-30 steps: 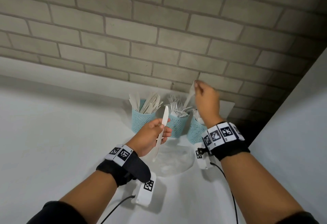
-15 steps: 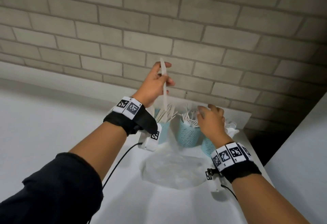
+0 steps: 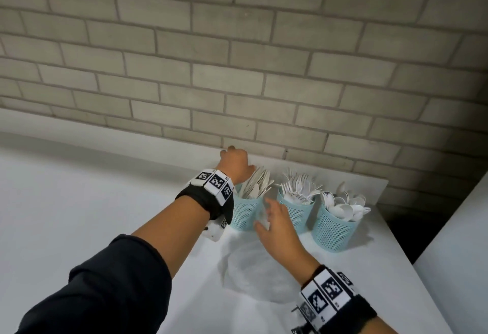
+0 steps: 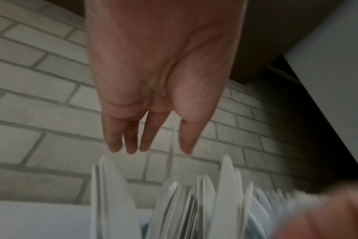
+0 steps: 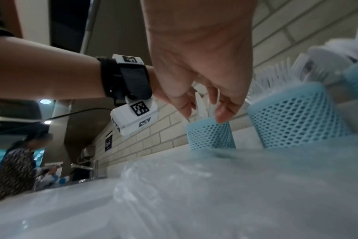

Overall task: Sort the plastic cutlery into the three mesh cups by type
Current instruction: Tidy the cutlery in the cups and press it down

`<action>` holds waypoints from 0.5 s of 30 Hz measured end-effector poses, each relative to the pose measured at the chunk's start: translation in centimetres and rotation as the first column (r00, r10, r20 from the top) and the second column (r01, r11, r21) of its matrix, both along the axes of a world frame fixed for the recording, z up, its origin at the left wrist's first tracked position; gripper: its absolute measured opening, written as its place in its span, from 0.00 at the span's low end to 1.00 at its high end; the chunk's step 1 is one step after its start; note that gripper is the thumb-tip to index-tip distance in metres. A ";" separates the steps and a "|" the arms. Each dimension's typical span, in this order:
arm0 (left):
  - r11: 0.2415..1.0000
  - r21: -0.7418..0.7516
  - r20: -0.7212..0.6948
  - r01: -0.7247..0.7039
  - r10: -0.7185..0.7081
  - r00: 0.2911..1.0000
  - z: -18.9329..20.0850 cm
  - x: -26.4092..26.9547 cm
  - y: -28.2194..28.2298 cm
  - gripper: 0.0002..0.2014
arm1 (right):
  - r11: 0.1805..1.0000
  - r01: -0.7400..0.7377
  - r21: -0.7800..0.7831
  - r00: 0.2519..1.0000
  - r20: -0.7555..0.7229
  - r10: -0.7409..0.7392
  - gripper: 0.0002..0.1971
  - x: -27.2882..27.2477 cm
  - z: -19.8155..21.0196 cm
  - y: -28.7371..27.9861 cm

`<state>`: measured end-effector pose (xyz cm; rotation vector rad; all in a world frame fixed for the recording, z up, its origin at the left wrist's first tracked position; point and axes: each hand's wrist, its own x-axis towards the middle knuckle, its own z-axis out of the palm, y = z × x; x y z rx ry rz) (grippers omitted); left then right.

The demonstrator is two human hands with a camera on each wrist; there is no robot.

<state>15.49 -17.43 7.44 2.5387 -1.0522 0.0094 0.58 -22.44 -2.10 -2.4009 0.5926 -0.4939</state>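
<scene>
Three teal mesh cups stand in a row by the brick wall: the knife cup (image 3: pixel 247 214) on the left, the fork cup (image 3: pixel 297 214) in the middle, the spoon cup (image 3: pixel 334 230) on the right. My left hand (image 3: pixel 233 160) hovers just above and behind the knife cup, fingers straight. In the left wrist view a thin white knife (image 4: pixel 171 145) stands edge-on between the fingers and thumb of my left hand (image 4: pixel 153 150), above the other knives (image 4: pixel 112 194). My right hand (image 3: pixel 272 217) hangs low in front of the knife cup (image 5: pixel 210 135), fingers loosely curled and holding nothing.
A crumpled clear plastic bag (image 3: pixel 258 267) lies on the white table (image 3: pixel 132 201) under my right hand. The brick wall (image 3: pixel 237 82) is close behind the cups. The table ends just right of the spoon cup, beside a white panel (image 3: pixel 462 241). A person (image 5: pixel 16 161) stands far off.
My left hand lifted the knife, carried it over the knife cup and let go. My right hand left the spoon cup and moved left and down toward the bag.
</scene>
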 end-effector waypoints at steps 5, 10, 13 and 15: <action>0.993 0.122 -0.240 0.011 0.018 0.971 1.2 2.8 4.2 0.65 | 0.958 0.009 0.287 0.999 0.035 -0.020 0.45 2.3 -0.5 -0.6; 0.951 0.300 -0.381 0.072 0.050 0.923 -2.1 5.7 6.7 0.67 | 0.887 -0.013 0.461 0.986 0.154 -0.065 0.37 5.1 0.6 -2.2; 0.948 0.251 -0.563 0.196 -0.022 0.826 -6.4 5.9 5.4 0.69 | 0.852 -0.018 0.523 0.989 0.132 -0.060 0.46 7.3 0.6 -2.4; 0.961 0.117 -0.632 0.251 -0.123 0.765 -8.8 5.3 4.3 0.69 | 0.848 0.000 0.530 0.989 0.124 -0.077 0.63 8.7 -0.5 -2.8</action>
